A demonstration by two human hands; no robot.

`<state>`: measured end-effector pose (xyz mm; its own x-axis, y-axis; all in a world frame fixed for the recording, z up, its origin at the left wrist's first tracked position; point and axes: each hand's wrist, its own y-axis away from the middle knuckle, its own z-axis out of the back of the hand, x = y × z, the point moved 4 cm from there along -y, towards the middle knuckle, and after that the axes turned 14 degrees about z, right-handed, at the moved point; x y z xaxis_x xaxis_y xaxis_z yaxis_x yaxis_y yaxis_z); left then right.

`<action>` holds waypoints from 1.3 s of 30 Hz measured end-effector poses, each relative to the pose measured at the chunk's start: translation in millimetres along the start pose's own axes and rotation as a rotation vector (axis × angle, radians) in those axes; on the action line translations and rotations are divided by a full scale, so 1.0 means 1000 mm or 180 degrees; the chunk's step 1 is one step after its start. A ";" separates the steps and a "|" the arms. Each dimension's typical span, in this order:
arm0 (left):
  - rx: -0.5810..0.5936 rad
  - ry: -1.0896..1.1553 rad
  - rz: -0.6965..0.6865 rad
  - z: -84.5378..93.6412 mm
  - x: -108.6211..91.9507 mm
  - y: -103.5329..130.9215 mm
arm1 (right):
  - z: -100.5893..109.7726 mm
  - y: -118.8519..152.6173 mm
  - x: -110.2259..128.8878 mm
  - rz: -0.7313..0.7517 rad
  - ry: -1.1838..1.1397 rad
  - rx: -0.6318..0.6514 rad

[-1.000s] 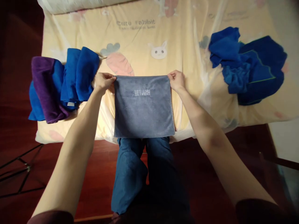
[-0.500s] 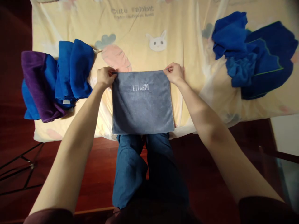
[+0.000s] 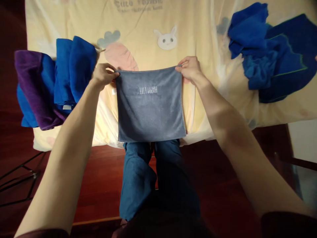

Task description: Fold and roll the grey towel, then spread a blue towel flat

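Note:
A grey towel with white embroidered letters hangs flat in front of me, over the near edge of a bed. My left hand pinches its upper left corner. My right hand pinches the upper right corner. The towel is stretched between both hands, and its lower edge reaches just above my knees in blue jeans.
The bed has a pale yellow sheet printed with rabbits and carrots. Folded blue and purple towels lie stacked at its left edge. A loose heap of blue towels sits at the right. Dark red wooden floor lies below.
Both hands have lifted the grey towel's top edge a little higher and farther over the bed. The view has tipped slightly, shifting the towel piles outward.

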<state>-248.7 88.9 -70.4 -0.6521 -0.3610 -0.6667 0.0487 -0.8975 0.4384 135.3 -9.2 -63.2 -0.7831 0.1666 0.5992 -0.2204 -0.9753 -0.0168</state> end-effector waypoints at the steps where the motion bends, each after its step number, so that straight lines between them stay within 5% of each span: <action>1: -0.0174 0.0022 -0.0072 0.001 -0.002 -0.002 | 0.001 -0.006 -0.001 -0.0065 -0.0007 -0.0024; 7: -0.1143 -0.0360 -0.0258 -0.005 -0.020 0.000 | 0.001 -0.035 0.006 0.0374 0.0369 -0.0283; 10: -0.1309 -0.0878 -0.0381 -0.017 -0.030 0.020 | -0.012 -0.026 0.021 0.0231 0.0704 0.0101; 12: -0.1415 -0.1159 -0.0729 -0.029 -0.037 0.039 | -0.020 -0.012 0.040 0.0423 0.0862 0.0017; 14: -0.1188 -0.1303 -0.1282 -0.049 -0.043 0.057 | -0.033 0.003 0.063 0.0982 0.0826 -0.0086; 16: -0.0576 -0.1303 -0.1610 -0.073 -0.043 0.068 | -0.054 0.017 0.079 0.1479 0.0690 0.0240; 20: -0.0050 -0.1010 -0.1314 -0.103 -0.025 0.062 | -0.095 0.029 0.074 0.1601 0.0465 0.0919; 26: -0.0540 -0.0832 -0.0851 -0.086 0.004 0.035 | -0.083 0.010 0.020 0.1006 0.0430 0.0513; 30: -0.0803 -0.0934 -0.0782 -0.067 0.005 0.046 | -0.070 0.008 0.014 0.0887 0.0330 0.0460; 33: -0.0572 -0.0890 -0.1068 -0.074 0.000 0.078 | -0.079 0.036 0.042 0.1048 0.0313 0.0401; 37: -0.0137 -0.0883 -0.1419 -0.113 0.004 0.132 | -0.106 0.106 0.090 0.1430 0.0506 0.0602; 39: -0.0146 -0.0912 -0.1397 -0.126 0.015 0.149 | -0.110 0.132 0.096 0.1437 0.0600 0.0631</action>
<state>-156.2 -82.6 -91.1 -0.7989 0.1295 -0.5874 -0.2468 -0.9611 0.1238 -33.2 -105.9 -95.7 -0.8697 -0.2709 0.4125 0.2629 -0.9617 -0.0773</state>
